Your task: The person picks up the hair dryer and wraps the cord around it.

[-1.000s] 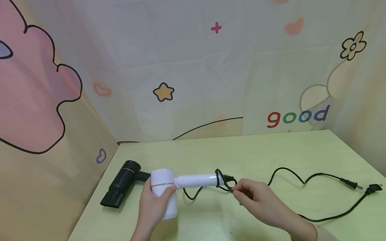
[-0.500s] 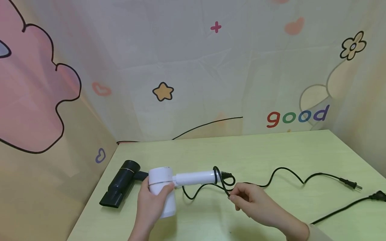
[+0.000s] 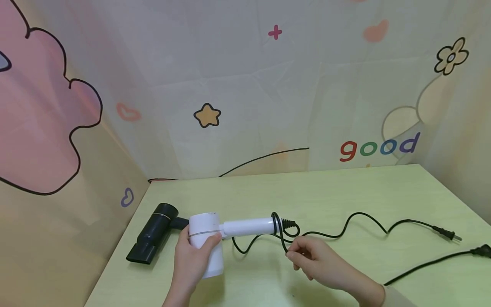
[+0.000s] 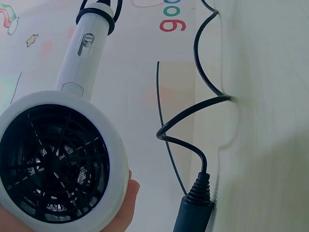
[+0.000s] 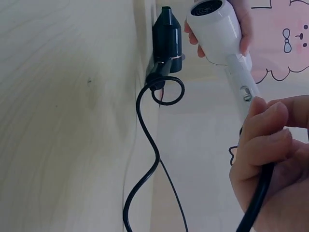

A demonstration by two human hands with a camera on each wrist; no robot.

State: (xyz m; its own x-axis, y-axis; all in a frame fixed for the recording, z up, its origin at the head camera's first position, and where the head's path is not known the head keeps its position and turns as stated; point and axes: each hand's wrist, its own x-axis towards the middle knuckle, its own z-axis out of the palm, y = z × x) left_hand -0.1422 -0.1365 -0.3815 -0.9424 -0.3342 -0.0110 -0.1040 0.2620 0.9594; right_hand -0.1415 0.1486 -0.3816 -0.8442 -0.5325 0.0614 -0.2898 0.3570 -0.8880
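My left hand grips the barrel of a white hair dryer, thumb across its front. The dryer's handle points right, and its black grille faces the camera in the left wrist view. A black cord loops round the handle's end, just before the ribbed strain relief. Close below that end, my right hand pinches the cord between thumb and fingers. In the right wrist view the cord passes through the palm of that hand. The cord's plug trails at the far right.
A black hair dryer lies at the table's left, partly behind the white one. Its cord snakes across the pale green table to a two-pin plug. A printed curtain hangs behind.
My right hand has drawn the cord left and downward beneath the handle's end, and its plug has slid nearer the front right. The left hand keeps its grip, the dryer shifting slightly.
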